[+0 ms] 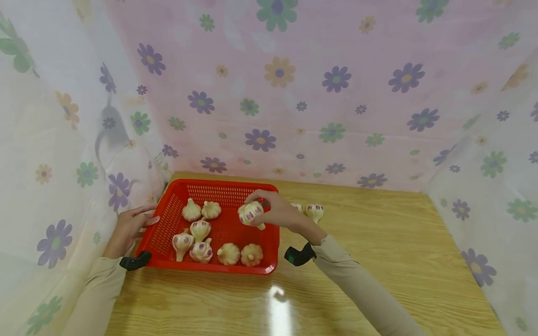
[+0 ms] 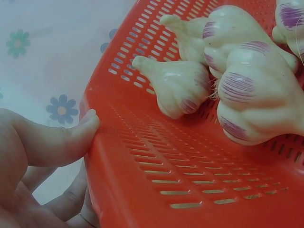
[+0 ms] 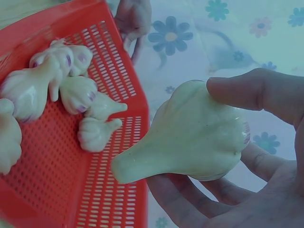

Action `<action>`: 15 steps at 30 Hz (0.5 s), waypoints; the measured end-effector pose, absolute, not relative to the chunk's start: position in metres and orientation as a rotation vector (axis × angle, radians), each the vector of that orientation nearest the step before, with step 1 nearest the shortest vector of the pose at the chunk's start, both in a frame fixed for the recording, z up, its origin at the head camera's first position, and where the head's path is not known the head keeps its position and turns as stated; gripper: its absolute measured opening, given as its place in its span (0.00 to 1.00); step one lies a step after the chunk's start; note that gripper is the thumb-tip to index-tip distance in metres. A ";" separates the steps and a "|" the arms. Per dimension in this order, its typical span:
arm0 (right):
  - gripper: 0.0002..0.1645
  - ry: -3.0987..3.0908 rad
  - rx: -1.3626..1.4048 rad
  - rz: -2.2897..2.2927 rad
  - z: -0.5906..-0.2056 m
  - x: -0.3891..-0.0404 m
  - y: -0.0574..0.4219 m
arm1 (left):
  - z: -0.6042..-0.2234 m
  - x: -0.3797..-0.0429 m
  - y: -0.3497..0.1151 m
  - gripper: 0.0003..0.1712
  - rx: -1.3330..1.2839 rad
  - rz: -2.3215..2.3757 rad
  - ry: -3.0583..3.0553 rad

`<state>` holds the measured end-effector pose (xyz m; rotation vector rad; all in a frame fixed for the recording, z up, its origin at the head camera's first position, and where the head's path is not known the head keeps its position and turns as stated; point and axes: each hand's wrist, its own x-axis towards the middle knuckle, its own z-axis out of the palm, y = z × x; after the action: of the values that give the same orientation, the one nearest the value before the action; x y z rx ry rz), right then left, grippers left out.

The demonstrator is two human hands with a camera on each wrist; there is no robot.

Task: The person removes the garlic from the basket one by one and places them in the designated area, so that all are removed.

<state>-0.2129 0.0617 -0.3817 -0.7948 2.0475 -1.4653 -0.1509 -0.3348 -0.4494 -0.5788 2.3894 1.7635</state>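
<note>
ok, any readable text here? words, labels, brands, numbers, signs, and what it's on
No readable text in any view.
Red basket: pale mark, near right corner; too small to tell if lettering.
Black wrist device: markings, if any, too small.
Garlic bulbs: purple streaks, no visible lettering.

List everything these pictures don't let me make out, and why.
- Head view: lower part of one tabletop bulb, hidden by the right hand and wrist.
- Left wrist view: fingertips of the left hand, thumb aside, behind the red basket.
- Left wrist view: upper-right bulb, cut off by the frame.
- Right wrist view: lower-left bulb, cut off by the left edge.
</note>
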 end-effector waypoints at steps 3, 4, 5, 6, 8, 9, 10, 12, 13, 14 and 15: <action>0.22 2.040 -0.784 -1.475 -0.380 -0.213 0.069 | -0.450 -0.151 -0.335 0.37 -0.584 1.764 2.377; 0.23 2.038 -0.781 -1.478 -0.379 -0.213 0.071 | -0.450 -0.151 -0.335 0.37 -0.586 1.763 2.376; 0.23 2.039 -0.778 -1.480 -0.379 -0.213 0.074 | -0.450 -0.152 -0.335 0.36 -0.588 1.762 2.376; 0.24 2.042 -0.768 -1.483 -0.378 -0.214 0.076 | -0.450 -0.152 -0.335 0.36 -0.588 1.764 2.374; 0.24 2.060 -0.754 -1.486 -0.377 -0.214 0.081 | -0.451 -0.152 -0.335 0.37 -0.582 1.766 2.373; 0.24 2.064 -0.746 -1.489 -0.375 -0.213 0.084 | -0.451 -0.153 -0.336 0.37 -0.580 1.770 2.372; 0.24 2.066 -0.734 -1.491 -0.374 -0.213 0.086 | -0.451 -0.153 -0.336 0.37 -0.576 1.775 2.371; 0.24 2.073 -0.711 -1.496 -0.371 -0.212 0.090 | -0.452 -0.153 -0.336 0.38 -0.565 1.784 2.369; 0.24 2.071 -0.696 -1.501 -0.370 -0.212 0.092 | -0.452 -0.153 -0.336 0.38 -0.560 1.787 2.369; 0.24 2.078 -0.685 -1.499 -0.369 -0.212 0.094 | -0.452 -0.153 -0.337 0.38 -0.556 1.792 2.367; 0.24 2.079 -0.673 -1.504 -0.369 -0.212 0.096 | -0.452 -0.152 -0.337 0.38 -0.552 1.796 2.367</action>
<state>-0.2118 0.0963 -0.3686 -0.6725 2.0788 -1.5037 -0.1523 -0.3367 -0.4515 -0.5525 2.3674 1.7960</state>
